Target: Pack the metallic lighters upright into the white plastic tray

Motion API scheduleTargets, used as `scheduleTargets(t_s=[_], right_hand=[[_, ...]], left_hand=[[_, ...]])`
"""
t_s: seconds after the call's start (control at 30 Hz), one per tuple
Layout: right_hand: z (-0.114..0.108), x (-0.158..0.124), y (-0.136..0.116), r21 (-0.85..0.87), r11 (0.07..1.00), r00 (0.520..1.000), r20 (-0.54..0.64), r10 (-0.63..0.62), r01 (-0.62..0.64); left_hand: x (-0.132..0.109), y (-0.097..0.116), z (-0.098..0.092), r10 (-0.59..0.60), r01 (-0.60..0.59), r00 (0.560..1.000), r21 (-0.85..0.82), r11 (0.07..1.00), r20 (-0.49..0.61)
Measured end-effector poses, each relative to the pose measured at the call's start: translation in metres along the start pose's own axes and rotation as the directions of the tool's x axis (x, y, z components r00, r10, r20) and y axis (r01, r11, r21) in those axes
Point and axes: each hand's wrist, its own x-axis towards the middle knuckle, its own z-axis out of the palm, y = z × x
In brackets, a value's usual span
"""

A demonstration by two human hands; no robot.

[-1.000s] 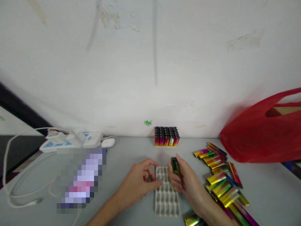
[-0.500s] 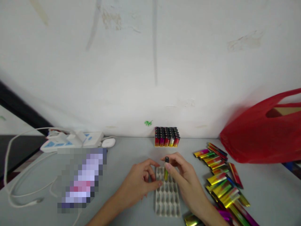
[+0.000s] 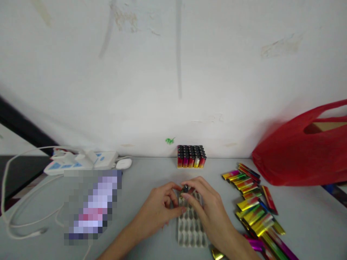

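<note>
A white plastic tray [image 3: 189,231] with rows of small cells lies on the grey table in front of me. My right hand [image 3: 210,213] pinches a small lighter [image 3: 185,188] upright by its dark cap over the tray's far left corner cell. My left hand [image 3: 159,207] is curled against the tray's left edge, fingertips touching it near the same corner. A filled block of upright lighters [image 3: 191,157] stands by the wall behind the tray. Several loose, shiny multicoloured lighters [image 3: 253,213] lie scattered to the right of my right hand.
A red plastic bag [image 3: 303,151] with a cardboard box inside sits at the right against the wall. A white power strip [image 3: 81,160] with plugs and white cables lies at the left. A blurred-out object [image 3: 92,206] rests left of my left hand.
My right hand carried the lighter from above the tray's right side leftward and down to the far left corner cell. My left hand stayed at the tray's edge.
</note>
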Motion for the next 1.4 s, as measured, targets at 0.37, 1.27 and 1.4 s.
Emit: scheduleTargets(t_s=[0.37,1.27,1.4], right_hand=[[0.007,-0.003,0.012,-0.130,0.991,0.999,0.034,-0.015,0.019],[-0.047,0.008,0.046,-0.853,0.497,0.981,-0.192,-0.010,-0.162],[-0.057,0.011,0.046,-0.836,0.512,0.971,-0.237,-0.018,-0.195]], left_hand=[[0.001,0.000,0.001,0.019,-0.019,1.000,0.006,1.000,0.009],[0.001,-0.001,-0.001,-0.026,0.026,1.000,0.025,0.999,0.004],[0.001,0.000,-0.001,-0.039,0.038,0.999,0.038,0.999,0.004]])
